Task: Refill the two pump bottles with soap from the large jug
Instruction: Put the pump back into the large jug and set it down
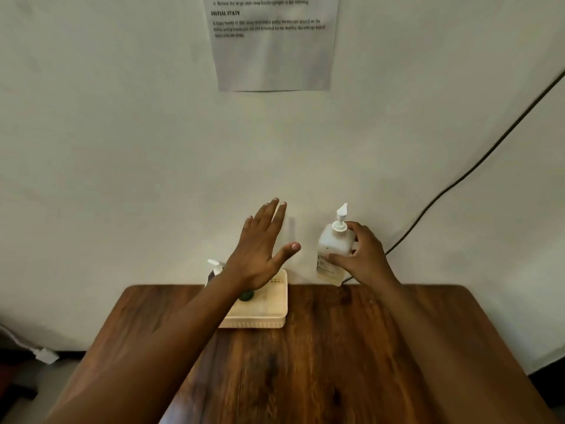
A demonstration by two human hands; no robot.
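A white plastic pump bottle [333, 252] with pale yellow soap at its base is standing at the far right edge of the dark wooden worktop [321, 356], by the wall. The right hand [363, 255] is wrapping its fingers [339, 259] around the bottle's body. Left of it, the left hand [260, 255] is hovering flat with fingers spread wide, gripping nothing, above a cream plastic basket [269, 313]. A second pump bottle [215, 269] is peeking out behind that wrist. A printed sheet [272, 44] is hanging on the wall.
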